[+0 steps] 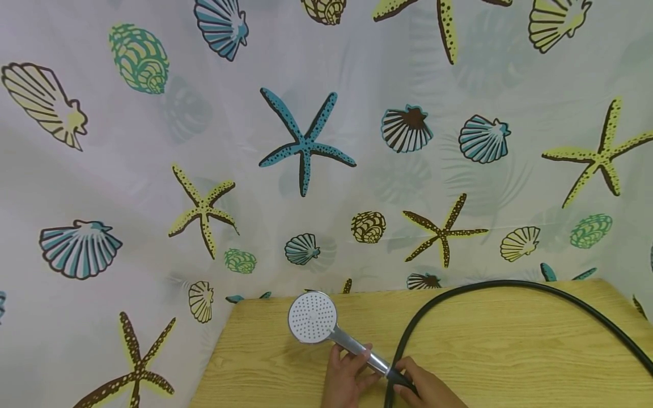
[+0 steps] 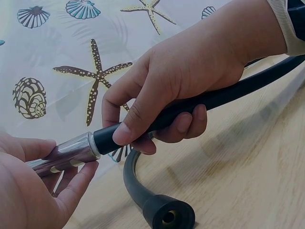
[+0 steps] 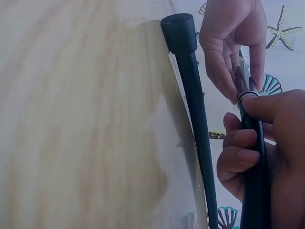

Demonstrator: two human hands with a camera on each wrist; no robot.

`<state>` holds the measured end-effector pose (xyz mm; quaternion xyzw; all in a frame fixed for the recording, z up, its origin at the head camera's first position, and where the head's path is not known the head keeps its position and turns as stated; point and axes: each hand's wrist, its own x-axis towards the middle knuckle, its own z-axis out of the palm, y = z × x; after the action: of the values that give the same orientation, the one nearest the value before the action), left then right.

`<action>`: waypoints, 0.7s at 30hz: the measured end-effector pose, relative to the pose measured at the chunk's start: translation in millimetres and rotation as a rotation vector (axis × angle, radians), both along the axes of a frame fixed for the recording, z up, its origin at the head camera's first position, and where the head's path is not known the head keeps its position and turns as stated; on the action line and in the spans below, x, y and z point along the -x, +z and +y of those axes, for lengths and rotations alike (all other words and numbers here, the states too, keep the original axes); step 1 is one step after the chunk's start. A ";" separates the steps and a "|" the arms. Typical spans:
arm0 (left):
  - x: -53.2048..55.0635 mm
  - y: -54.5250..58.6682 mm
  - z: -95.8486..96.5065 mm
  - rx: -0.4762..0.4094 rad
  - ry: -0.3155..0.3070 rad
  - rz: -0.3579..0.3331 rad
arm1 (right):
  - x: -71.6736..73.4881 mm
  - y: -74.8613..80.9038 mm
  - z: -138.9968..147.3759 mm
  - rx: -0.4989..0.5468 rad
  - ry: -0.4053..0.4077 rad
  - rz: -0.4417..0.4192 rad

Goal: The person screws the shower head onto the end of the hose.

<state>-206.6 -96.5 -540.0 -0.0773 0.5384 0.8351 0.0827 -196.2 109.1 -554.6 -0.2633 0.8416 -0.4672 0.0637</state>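
A chrome shower head (image 1: 313, 317) with a round white spray face is held up over the wooden table, tilted with its face at the upper left. My left hand (image 1: 346, 374) grips its silver handle (image 2: 71, 151) between thumb and fingers. Close beside it, my right hand (image 1: 425, 385) holds the black hose (image 3: 255, 186) near its end, thumb along the top and fingers curled round. Hose and handle meet end to end at a silver collar (image 3: 247, 95); how firmly they are joined cannot be seen.
The hose's other end, a wide black connector (image 2: 169, 213), lies on the wooden table (image 1: 255, 351). A long loop of hose (image 1: 490, 285) arcs across the right side. Behind the table hangs a white curtain (image 1: 352, 68) printed with shells and starfish.
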 end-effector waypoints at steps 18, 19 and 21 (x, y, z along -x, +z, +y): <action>2.2 -4.7 -0.4 -0.019 0.002 -0.004 | 1.4 0.3 0.4 -0.005 0.007 -0.059; 2.4 -4.8 -0.5 -0.016 0.000 -0.005 | 1.3 0.4 0.2 -0.004 0.008 -0.061; 2.6 -4.6 -0.7 -0.013 -0.002 -0.010 | 1.1 0.8 0.1 -0.002 0.009 -0.064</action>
<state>-209.1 -97.2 -544.6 -0.0806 0.5327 0.8380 0.0866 -197.3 109.1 -553.9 -0.2519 0.8385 -0.4741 0.0928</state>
